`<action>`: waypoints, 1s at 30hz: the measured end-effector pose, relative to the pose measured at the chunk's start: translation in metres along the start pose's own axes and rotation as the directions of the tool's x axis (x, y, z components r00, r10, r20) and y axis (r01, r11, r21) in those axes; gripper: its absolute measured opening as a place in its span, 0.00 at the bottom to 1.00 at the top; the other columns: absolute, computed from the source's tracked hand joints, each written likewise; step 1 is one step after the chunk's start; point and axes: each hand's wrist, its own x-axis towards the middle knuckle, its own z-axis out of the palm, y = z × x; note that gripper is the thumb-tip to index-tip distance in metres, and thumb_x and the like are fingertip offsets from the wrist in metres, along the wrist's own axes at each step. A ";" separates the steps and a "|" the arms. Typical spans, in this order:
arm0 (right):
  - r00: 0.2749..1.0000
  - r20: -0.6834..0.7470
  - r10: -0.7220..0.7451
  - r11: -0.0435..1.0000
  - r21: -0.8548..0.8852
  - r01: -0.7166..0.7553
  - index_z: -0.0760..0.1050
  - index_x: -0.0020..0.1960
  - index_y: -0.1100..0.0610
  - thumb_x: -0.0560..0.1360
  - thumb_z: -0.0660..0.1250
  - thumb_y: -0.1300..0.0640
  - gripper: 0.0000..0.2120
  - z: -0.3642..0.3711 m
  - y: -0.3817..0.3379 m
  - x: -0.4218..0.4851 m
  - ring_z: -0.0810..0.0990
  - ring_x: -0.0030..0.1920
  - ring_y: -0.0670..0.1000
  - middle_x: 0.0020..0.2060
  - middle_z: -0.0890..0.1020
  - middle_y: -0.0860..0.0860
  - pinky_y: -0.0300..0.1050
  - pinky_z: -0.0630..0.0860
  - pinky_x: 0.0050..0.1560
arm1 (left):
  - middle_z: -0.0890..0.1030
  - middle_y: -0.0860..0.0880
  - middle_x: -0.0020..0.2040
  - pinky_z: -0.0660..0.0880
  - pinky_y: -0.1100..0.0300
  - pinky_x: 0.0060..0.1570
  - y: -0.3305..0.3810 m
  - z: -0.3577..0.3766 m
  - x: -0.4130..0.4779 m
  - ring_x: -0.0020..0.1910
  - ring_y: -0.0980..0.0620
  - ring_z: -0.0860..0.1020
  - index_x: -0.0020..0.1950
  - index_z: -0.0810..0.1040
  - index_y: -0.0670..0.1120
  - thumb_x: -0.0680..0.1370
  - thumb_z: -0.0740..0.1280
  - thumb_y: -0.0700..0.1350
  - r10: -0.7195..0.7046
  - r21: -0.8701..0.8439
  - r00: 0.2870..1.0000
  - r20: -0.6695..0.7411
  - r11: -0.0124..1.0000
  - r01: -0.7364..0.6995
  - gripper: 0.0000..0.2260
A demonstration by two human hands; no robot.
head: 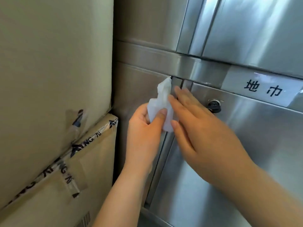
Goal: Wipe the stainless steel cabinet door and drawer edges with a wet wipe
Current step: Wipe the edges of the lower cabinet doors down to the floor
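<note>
Along the cabinet door (262, 128) edge, your left grip (144, 128) pinches the wet wipe (162, 99); drag it downward, flat-fingered right grip (201, 128) bracing.

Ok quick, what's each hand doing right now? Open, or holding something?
Left hand: closed round the wet wipe, thumb pinching it.
Right hand: open, fingers straight, holding nothing, by the cabinet door edge.
</note>
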 end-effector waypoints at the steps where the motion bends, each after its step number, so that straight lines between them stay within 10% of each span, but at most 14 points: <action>1: 0.999 0.038 -0.031 0.996 -0.085 0.035 0.63 0.73 0.64 0.79 0.55 0.57 0.24 0.001 0.004 -0.008 0.58 0.75 0.55 0.74 0.62 0.58 0.42 0.53 0.74 | 0.83 0.43 0.46 0.79 0.54 0.44 -0.006 0.000 -0.003 0.46 0.45 0.82 0.55 0.77 0.44 0.77 0.66 0.40 -0.033 -0.050 0.999 -0.009 0.998 0.032 0.07; 4: 0.995 0.040 -0.093 0.976 -0.192 0.099 0.65 0.72 0.64 0.79 0.52 0.57 0.23 0.000 0.018 -0.034 0.58 0.75 0.56 0.73 0.64 0.58 0.49 0.58 0.73 | 0.82 0.49 0.41 0.78 0.57 0.40 -0.016 0.006 -0.010 0.40 0.51 0.81 0.54 0.73 0.50 0.77 0.67 0.43 0.098 0.103 0.994 -0.052 0.990 -0.092 0.08; 9: 0.986 -0.124 -0.115 0.982 -0.165 0.094 0.67 0.71 0.64 0.72 0.58 0.66 0.26 0.010 0.041 -0.056 0.54 0.76 0.56 0.74 0.62 0.58 0.58 0.60 0.73 | 0.77 0.52 0.52 0.71 0.66 0.46 -0.012 0.022 -0.014 0.48 0.58 0.74 0.58 0.78 0.48 0.77 0.65 0.37 0.525 0.519 0.848 0.073 0.706 -0.481 0.11; 23: 0.957 -0.256 0.134 0.980 -0.107 -0.166 0.59 0.76 0.59 0.70 0.58 0.65 0.33 0.071 0.053 -0.087 0.48 0.77 0.56 0.77 0.53 0.54 0.52 0.46 0.76 | 0.70 0.43 0.70 0.61 0.68 0.64 -0.026 0.024 -0.017 0.68 0.48 0.70 0.70 0.68 0.38 0.80 0.60 0.37 0.529 0.623 0.777 0.341 0.491 -0.608 0.18; 30: 0.953 -0.267 0.146 0.983 -0.065 -0.169 0.58 0.76 0.58 0.73 0.61 0.64 0.33 0.075 0.049 -0.086 0.46 0.77 0.55 0.78 0.52 0.53 0.56 0.48 0.76 | 0.55 0.48 0.77 0.48 0.69 0.70 -0.019 0.044 -0.010 0.74 0.56 0.53 0.77 0.50 0.43 0.82 0.53 0.43 0.410 0.481 0.829 0.380 0.678 -0.556 0.25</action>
